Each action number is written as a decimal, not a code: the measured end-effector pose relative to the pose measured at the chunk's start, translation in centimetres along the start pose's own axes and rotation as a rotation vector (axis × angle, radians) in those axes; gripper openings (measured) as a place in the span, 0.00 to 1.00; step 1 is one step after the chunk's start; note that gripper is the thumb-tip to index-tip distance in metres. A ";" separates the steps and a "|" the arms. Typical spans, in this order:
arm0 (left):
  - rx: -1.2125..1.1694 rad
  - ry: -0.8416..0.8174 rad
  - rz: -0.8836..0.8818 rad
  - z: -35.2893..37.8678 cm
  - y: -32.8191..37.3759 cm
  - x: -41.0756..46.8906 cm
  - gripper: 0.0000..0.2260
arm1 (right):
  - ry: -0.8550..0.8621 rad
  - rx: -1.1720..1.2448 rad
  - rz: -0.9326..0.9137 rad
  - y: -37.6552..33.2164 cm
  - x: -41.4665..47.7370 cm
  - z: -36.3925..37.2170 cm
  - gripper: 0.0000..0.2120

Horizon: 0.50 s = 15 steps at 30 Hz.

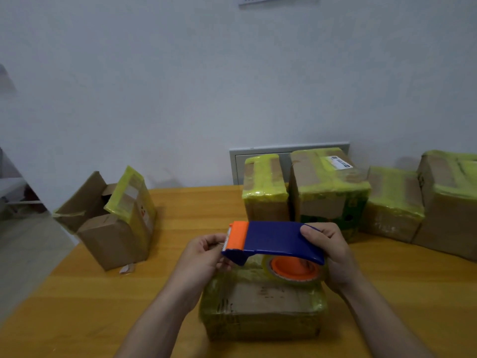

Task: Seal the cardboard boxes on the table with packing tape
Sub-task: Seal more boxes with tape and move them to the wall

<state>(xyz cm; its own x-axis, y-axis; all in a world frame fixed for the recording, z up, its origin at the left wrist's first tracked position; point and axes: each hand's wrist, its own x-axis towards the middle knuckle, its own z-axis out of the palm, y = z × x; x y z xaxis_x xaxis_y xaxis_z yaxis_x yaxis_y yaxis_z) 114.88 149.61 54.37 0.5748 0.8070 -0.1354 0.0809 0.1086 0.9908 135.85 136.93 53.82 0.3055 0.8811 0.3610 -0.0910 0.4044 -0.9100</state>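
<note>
A blue tape dispenser point(273, 239) with an orange cutter head and an orange core hovers over a flat cardboard box point(263, 311) at the table's near middle. The box is wrapped in yellowish tape. My right hand point(333, 257) grips the dispenser's rear end, around the tape roll point(291, 271). At the cutter end, my left hand point(204, 254) has its fingers curled, pinching at the tape end, which is too small to make out.
An open cardboard box point(111, 218) with raised flaps stands at the left on the wooden table point(103, 293). Several taped boxes point(327, 187) line the back right. The table's left edge runs diagonally, with floor beyond.
</note>
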 end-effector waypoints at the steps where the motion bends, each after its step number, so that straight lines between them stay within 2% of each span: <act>1: 0.007 0.004 -0.012 0.1 0.1 0.0 0.06 | -0.003 -0.004 0.005 0.0 0.0 0.0 0.14; 5: 0.053 0.025 -0.029 0.0 0.3 0.0 0.08 | -0.010 -0.012 0.037 0.0 0.0 -0.1 0.15; 8: 0.050 0.069 -0.034 -0.3 0.4 -0.1 0.10 | -0.021 -0.056 0.046 -0.3 0.0 -0.1 0.21; 11: 0.041 0.090 -0.018 -0.6 0.3 -0.1 0.10 | -0.068 -0.104 0.073 -0.9 0.1 0.1 0.15; 15: 0.020 0.110 -0.003 -1.6 0.4 -0.1 0.08 | -0.054 -0.131 0.087 -1.9 0.4 0.2 0.15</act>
<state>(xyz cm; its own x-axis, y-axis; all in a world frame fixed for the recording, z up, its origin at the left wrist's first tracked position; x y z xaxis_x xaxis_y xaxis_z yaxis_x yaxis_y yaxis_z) 113.60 150.50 54.78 0.4820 0.8656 -0.1357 0.0994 0.0998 0.9900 135.92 136.62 55.74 0.2497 0.9249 0.2868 0.0103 0.2936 -0.9559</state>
